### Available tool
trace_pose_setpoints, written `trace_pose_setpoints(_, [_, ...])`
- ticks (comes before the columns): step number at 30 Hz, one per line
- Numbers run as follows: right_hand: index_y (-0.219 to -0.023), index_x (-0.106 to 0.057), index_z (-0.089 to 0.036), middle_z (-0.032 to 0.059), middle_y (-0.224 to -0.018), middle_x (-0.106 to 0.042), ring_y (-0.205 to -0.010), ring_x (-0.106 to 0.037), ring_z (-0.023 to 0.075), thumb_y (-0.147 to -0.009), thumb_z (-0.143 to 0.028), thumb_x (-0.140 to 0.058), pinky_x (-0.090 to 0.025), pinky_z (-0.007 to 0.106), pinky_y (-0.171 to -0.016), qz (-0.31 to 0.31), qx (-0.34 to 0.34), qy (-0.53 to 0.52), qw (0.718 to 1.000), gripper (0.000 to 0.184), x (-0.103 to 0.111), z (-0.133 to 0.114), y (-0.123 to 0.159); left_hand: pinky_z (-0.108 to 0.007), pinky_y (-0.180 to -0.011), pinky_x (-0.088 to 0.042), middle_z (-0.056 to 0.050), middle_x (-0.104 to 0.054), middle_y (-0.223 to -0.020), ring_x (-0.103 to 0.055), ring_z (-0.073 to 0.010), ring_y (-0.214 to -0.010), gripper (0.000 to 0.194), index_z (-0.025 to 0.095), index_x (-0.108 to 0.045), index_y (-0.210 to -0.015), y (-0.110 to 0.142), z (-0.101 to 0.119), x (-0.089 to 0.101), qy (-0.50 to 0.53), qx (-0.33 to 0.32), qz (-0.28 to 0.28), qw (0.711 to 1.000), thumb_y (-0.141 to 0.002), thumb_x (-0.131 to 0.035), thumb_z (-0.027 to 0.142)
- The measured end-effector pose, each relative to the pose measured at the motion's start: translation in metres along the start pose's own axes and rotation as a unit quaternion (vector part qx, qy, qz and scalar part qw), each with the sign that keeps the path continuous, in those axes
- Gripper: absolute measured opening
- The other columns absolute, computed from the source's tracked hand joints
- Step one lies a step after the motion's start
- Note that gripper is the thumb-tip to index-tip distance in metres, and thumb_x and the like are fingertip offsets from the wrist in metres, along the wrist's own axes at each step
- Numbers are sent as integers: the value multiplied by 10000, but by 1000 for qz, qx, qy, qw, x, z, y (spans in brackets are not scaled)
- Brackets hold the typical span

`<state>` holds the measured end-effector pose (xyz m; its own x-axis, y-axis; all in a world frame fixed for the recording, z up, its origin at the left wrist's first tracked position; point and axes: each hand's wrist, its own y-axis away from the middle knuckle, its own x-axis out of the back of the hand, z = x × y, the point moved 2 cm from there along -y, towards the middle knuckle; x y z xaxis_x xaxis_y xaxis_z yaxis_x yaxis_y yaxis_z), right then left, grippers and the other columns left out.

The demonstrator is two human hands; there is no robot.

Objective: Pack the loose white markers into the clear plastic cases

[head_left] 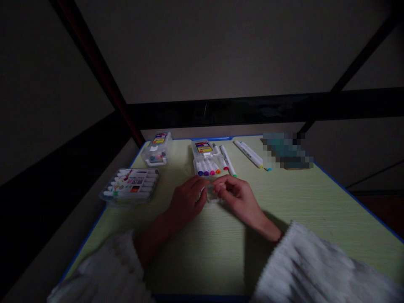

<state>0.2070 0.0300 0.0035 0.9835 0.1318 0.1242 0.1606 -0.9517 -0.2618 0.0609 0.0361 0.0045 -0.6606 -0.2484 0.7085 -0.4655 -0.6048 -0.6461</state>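
A clear plastic marker case (206,155) with a yellow and dark label sits in the middle of the table. White markers (208,167) with blue, purple, pink and orange ends show at its near side. Just in front, my left hand (189,195) curls its fingers at the left edge of a clear plastic part (213,196) of the case. From the right, my right hand (236,194) pinches at the same part, fingertips close to the left ones. Whether this part is joined to the case is hidden by my fingers.
Loose white markers (229,161) lie right of the case, and two more markers (249,155) farther right. A clear box (157,149) stands back left, with a flat case of markers (131,184) nearer. A blurred-out flat object (288,152) lies back right on the green table (296,193).
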Motion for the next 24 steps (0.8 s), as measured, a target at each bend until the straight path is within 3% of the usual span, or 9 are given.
trace_pose_setpoints(8, [-791,-584,-157,-2,-678,-571,-592,-495,99,-788,-183,-486,-399,221,-554,43,104,114,987,102,8,-10,3,-245,-693,-492,-48,-592,-836,-578,-142,-788,156,150,-546,-904,1,0,0,-7,0,-5,1000,-813,-426,107])
trace_pose_setpoints(16, [-791,-572,-161,17,-697,-583,-599,-498,116,-809,-161,-453,-406,244,-565,112,199,257,939,120,32,-11,-7,-235,-674,-490,-45,-592,-832,-582,-137,-773,143,150,-537,-888,0,1,0,-8,-6,0,1000,-811,-424,109])
trace_pose_setpoints(24, [-862,-561,-154,55,-750,-576,-686,-537,166,-803,-139,-409,-423,285,-630,57,225,429,873,164,49,-3,-15,-240,-674,-493,-46,-594,-846,-581,-139,-776,145,153,-533,-891,2,0,1,-13,-7,-1,1000,-808,-425,104])
